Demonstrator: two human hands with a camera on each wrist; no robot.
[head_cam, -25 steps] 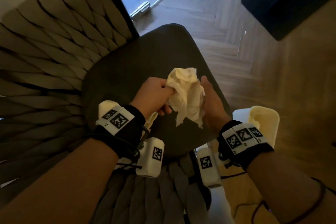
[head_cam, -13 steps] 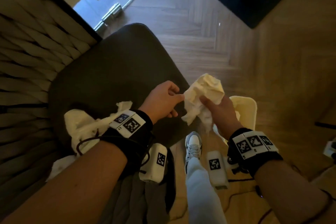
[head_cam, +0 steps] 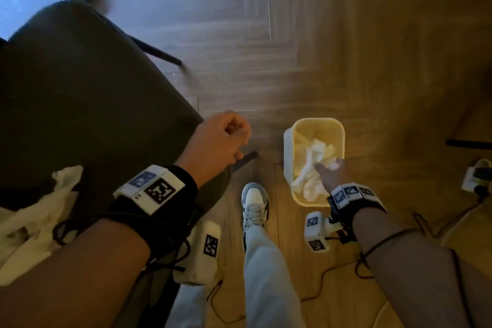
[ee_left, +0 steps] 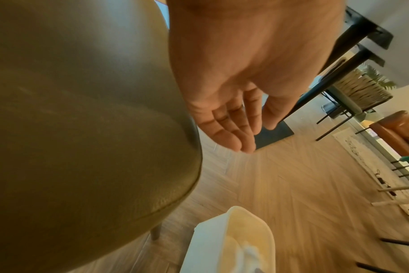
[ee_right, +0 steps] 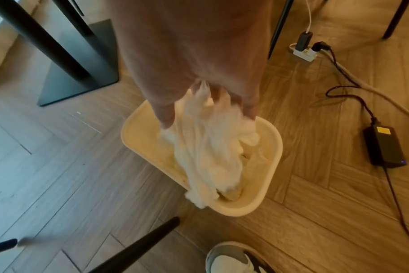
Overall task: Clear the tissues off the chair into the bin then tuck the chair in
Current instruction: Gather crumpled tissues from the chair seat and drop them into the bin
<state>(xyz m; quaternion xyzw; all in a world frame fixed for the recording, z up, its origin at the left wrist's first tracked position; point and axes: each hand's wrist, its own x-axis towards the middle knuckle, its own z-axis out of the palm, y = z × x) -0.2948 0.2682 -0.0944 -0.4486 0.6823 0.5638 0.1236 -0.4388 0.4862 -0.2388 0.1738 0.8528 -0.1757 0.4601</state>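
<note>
My right hand [head_cam: 330, 172] hangs over the cream bin [head_cam: 288, 141] on the floor, thumb and fingers [ee_right: 250, 107] pointing straight down and spread. A white tissue wad [ee_right: 208, 147] streams down from between them into the bin [ee_right: 276, 147], blurred with motion. My left hand [head_cam: 221, 141] hovers at the front corner of the dark chair seat [head_cam: 80, 101], fingers [ee_left: 229, 129] loosely curled and holding nothing. More crumpled tissues [head_cam: 40, 208] lie on the seat's near left, partly hidden by my left forearm.
My white shoe [head_cam: 254, 202] stands between chair and bin. A power strip [head_cam: 476, 176], a black adapter [ee_right: 383, 147] and cables lie right of the bin. Black chair legs [ee_right: 138, 249] and a dark table base [ee_right: 82, 64] stand close by.
The right hand carried the tissue wad off the seat, rightward and down over the bin. The left hand let go of it and stayed at the seat's corner.
</note>
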